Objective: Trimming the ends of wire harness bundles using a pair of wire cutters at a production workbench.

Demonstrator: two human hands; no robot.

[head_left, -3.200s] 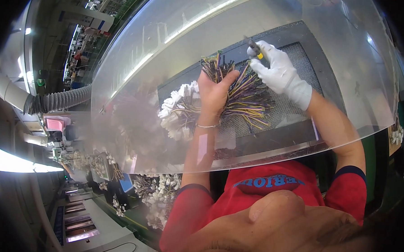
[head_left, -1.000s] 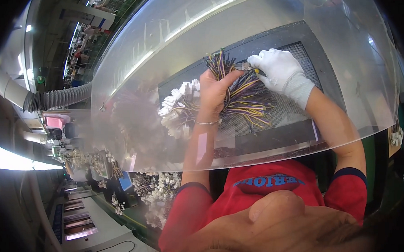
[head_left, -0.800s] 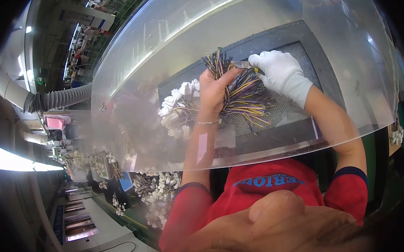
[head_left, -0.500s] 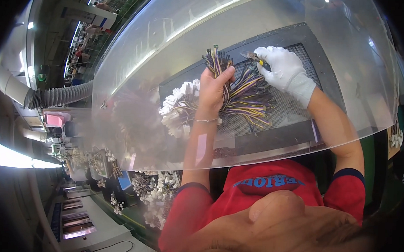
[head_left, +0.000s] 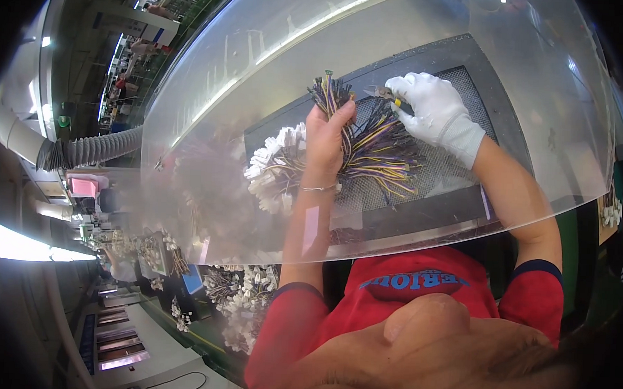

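Note:
My bare left hand is wrapped round a bundle of thin wires in black, yellow and purple. Cut-looking ends stick up past its thumb, and other wires fan out to the right. White plastic connectors hang from the bundle on the left side of my wrist. In a white glove, my right hand grips small cutting pliers with a bit of yellow handle showing. The jaws point left, just right of the upright wire ends and apart from them. Most of the handles are hidden in the glove.
A clear curved shield arches over both forearms. Below the hands lies a dark-framed mesh panel. More wire bundles with white connectors lie at the lower left, near a grey flexible duct.
My left hand has shifted slightly left with the wire bundle. The pliers in my right hand have moved a little left and down.

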